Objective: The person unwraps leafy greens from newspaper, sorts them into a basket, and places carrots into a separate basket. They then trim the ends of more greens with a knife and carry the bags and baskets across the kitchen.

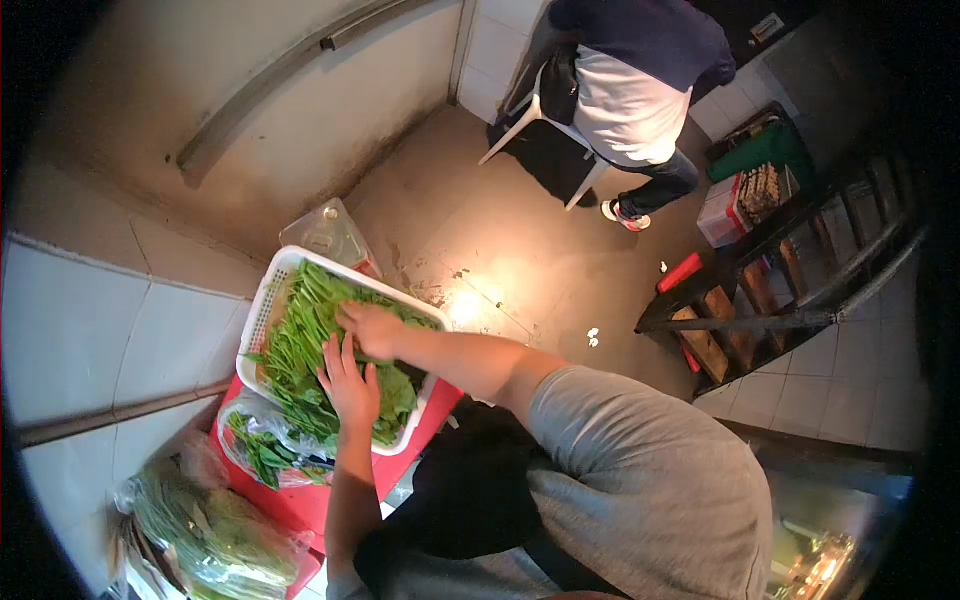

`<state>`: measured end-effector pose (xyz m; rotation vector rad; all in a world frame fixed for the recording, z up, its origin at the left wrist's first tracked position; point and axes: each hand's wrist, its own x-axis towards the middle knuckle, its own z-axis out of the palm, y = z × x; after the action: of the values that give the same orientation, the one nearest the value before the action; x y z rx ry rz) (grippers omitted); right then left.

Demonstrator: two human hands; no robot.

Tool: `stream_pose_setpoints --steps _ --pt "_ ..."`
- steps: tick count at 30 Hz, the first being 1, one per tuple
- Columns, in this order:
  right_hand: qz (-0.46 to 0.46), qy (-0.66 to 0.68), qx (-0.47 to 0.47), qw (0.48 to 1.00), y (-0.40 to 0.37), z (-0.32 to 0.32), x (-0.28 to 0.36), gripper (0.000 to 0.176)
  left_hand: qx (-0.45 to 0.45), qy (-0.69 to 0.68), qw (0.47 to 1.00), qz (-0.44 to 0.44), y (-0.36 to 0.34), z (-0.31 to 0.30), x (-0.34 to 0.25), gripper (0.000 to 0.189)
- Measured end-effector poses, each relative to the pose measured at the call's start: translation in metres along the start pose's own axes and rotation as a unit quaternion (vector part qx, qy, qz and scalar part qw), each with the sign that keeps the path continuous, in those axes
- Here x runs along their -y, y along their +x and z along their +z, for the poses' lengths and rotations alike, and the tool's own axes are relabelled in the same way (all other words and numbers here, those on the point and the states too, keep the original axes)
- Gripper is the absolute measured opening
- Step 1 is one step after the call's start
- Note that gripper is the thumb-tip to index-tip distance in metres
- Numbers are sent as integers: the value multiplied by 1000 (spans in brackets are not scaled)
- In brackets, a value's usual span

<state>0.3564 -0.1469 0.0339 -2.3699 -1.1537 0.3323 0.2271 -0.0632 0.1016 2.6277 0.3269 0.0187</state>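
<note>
Leafy greens (305, 330) with long stems fill a white plastic basket (265, 318) on a red surface (425, 425). My left hand (350, 388) lies on top of the greens, its fingers stretched out and apart. Just above it in the view, my right hand (368, 330) reaches in from the right with its fingers curled into the leaves; the fingertips are partly hidden among them. Beside the basket, on the near side, sits a clear plastic bag (290, 435) with more greens.
A large bag of green vegetables (205, 520) is at lower left. Behind the basket stands a clear plastic container (332, 235). Another person (630, 100) sits on a white stool (515, 135). Dark stairs (780, 280) rise at right, near a crate (735, 208).
</note>
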Motion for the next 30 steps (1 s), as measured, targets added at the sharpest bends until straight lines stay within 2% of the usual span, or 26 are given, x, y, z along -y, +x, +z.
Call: stream_pose_setpoints --steps 2,5,6,7,8,9,10,11,12,13,14,15,16,17,19,20,21,22,23,24,26,28,29,30 --pt "6 50 -27 998 -7 6 9 50 -44 -2 999 9 -15 -10 -12 65" --pt "70 0 106 992 6 -58 33 48 -119 -33 992 9 -59 -14 -13 67" --pt "66 -82 126 986 10 -75 41 42 -146 -66 987 -6 -78 -11 -8 68" --pt "129 5 82 988 12 -86 48 35 -173 -95 980 -27 -98 -8 1 68" --pt "43 -26 60 997 16 -77 36 32 -205 -107 971 -57 -118 2 14 68" --pt "-35 -43 -12 998 7 -101 43 31 -210 -200 948 -128 -137 15 28 67" --pt "-71 -2 -72 995 5 -114 39 32 -221 -289 909 -201 -158 31 43 66" --pt "-127 79 -200 968 4 -117 28 27 -206 -339 891 -220 -178 55 69 65" --pt "-70 63 -278 956 -3 -118 14 29 -193 -387 869 -241 -198 78 93 63" --pt "3 113 -168 979 -11 -143 8 37 -144 -468 826 -280 -206 80 101 62" --pt "32 134 -338 931 -33 -123 -7 51 -97 -536 773 -324 -213 81 108 60" --pt "160 255 -341 891 -58 -97 -24 60 -50 -653 634 -411 -198 69 95 59" --pt "277 372 -360 809 -82 -70 -42 68 -35 -637 647 -417 -186 67 92 59" --pt "382 461 -338 726 -111 -53 -40 73 -18 -623 660 -419 -178 67 92 58" --pt "493 523 -151 678 -161 -14 -30 69 -41 -720 601 -345 -176 73 97 50" --pt "444 619 -29 648 -176 -2 -17 65 -51 -762 570 -302 -176 77 101 46" --pt "383 698 91 599 -181 11 -2 61 -63 -712 663 -223 -179 93 112 47" --pt "393 713 91 573 -179 34 8 46 -72 -648 745 -142 -184 116 128 47" --pt "404 728 89 546 -177 57 17 33 -49 -653 691 -306 -169 87 105 45" --pt "424 739 78 518 -169 67 25 32 -46 -653 599 -461 -153 54 80 43" --pt "461 757 52 460 -144 77 32 31 -41 -648 594 -475 -144 41 64 36" --pt "500 740 29 448 -138 75 27 32 -47 -649 607 -457 -149 56 66 25" --pt "518 732 17 442 -137 72 25 32 -9 -678 599 -426 -155 69 73 24" --pt "478 740 11 473 -138 67 22 32 29 -705 590 -393 -165 79 82 23"
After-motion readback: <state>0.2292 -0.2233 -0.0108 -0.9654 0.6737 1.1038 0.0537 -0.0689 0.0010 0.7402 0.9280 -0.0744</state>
